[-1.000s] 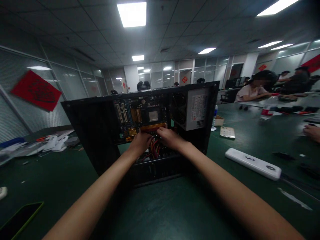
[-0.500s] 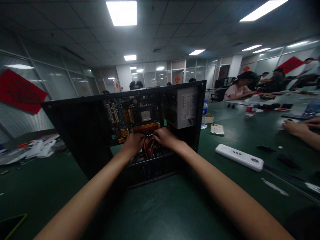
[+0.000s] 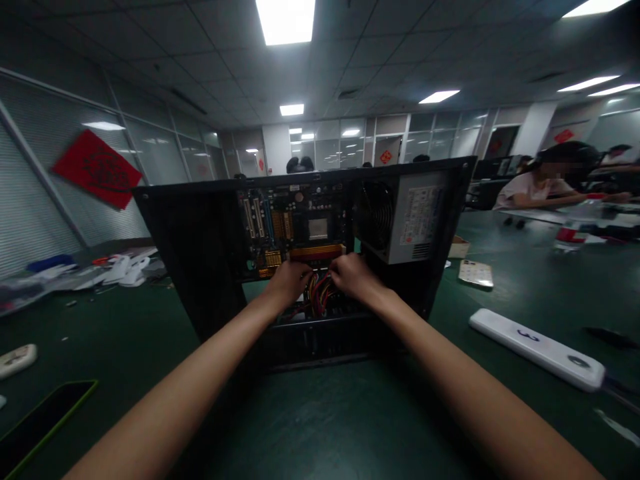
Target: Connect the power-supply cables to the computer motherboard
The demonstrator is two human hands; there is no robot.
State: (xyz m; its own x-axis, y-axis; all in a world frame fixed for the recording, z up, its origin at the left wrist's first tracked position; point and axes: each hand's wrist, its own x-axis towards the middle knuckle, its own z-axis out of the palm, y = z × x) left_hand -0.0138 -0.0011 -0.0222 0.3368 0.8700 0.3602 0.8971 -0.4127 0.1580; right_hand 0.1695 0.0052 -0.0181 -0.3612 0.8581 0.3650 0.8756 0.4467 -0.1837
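An open black computer case (image 3: pixel 195 253) stands on the green table in front of me. Inside it I see a motherboard (image 3: pixel 295 230) and a grey power supply (image 3: pixel 410 217) with its fan. My left hand (image 3: pixel 290 280) and my right hand (image 3: pixel 355 275) reach into the case, just below the motherboard's orange slots. Both have their fingers curled at a bundle of red and yellow cables (image 3: pixel 320 293) between them. What the fingertips grip is hidden.
A white power strip (image 3: pixel 535 347) lies on the table to the right, a small remote (image 3: pixel 475 273) behind it. A dark phone (image 3: pixel 40 427) and a white object (image 3: pixel 17 357) lie at the left. White clutter (image 3: pixel 115 270) sits further left. A person (image 3: pixel 540 183) sits at the far right.
The view swung left and back to the right. Both hands stayed at the cables inside the case, the fingers shifting only slightly.
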